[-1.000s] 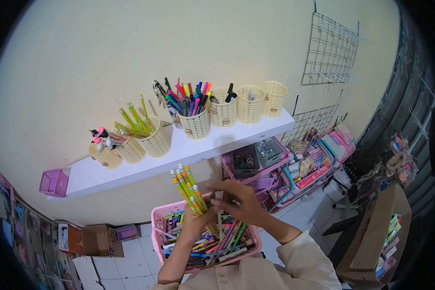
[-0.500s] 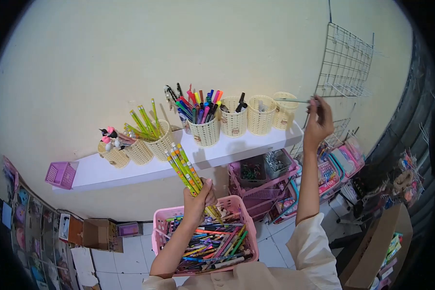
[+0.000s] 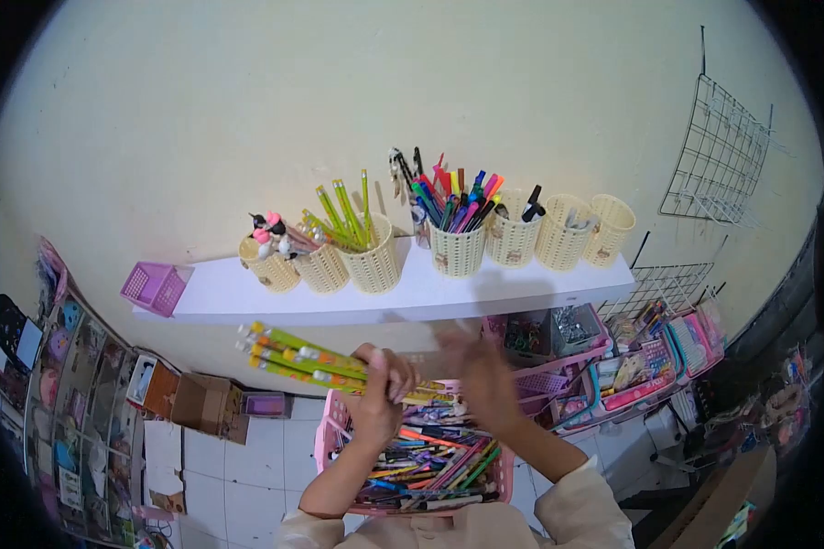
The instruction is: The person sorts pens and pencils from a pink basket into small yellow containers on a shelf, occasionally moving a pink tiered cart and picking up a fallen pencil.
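Clasping yellow-green pencils (image 3: 307,355) in the left hand (image 3: 381,398), right hand (image 3: 488,389) blurred, its grip unclear, cup labels (image 3: 443,263) unreadable

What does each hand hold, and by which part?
Left hand: bundled yellow-green patterned pencils, gripped along their shafts, away from the white-tipped ends. Right hand: blurred, cannot tell.

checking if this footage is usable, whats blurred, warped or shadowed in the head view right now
Head view: the right hand is motion-blurred; the wall grid leans and the shelf bows with wide-lens distortion; corners fall to black; soft shadows lie beside the cups.
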{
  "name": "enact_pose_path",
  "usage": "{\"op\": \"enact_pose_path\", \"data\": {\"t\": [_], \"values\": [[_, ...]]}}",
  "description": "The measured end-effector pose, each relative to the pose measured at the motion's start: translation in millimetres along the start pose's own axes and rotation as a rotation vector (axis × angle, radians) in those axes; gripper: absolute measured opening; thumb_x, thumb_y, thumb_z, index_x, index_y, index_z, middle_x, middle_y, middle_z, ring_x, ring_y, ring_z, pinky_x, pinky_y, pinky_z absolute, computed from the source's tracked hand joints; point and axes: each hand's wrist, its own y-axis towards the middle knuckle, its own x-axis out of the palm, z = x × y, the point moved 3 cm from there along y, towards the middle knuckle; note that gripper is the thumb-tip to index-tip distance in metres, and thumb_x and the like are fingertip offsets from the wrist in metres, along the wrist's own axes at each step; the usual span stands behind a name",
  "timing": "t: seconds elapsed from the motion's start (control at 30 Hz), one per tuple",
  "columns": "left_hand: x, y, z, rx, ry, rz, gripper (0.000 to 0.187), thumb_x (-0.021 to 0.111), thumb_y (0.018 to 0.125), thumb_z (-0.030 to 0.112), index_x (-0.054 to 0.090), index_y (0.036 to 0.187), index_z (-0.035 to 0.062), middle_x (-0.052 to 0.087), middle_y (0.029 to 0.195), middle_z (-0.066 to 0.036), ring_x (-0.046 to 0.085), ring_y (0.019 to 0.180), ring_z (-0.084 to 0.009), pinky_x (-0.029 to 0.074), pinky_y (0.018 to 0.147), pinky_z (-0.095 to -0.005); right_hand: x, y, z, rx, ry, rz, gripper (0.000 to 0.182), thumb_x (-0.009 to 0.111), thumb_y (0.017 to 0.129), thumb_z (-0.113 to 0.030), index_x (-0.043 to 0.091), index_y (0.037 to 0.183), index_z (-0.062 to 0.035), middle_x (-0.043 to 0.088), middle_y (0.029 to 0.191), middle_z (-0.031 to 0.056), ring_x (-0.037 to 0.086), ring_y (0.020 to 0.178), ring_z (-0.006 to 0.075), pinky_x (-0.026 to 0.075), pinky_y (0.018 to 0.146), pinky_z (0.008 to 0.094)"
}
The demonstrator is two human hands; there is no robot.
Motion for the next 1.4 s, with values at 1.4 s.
{"op": "enact_pose_path", "data": {"t": [1.4], "values": [[-0.6, 205.2, -4.2, 0.429, 0.995, 0.049, 0.035, 0.066, 0.067, 0.031, 0.052, 0.076, -0.0005, 0.053, 0.059, -0.005, 0.048, 0.051, -0.0119, 0.041, 0.049, -0.0257, 120.5, 197.3, -58.6, -0.519, -0.786, -0.349, 0.073, 0.05, 0.065, 0.0, 0.011, 0.126, -0.0014, 0.026, 0.125, 0.0157, 0.028, 0.116, 0.0228, 0.024, 0.094, 0.0287]]}}
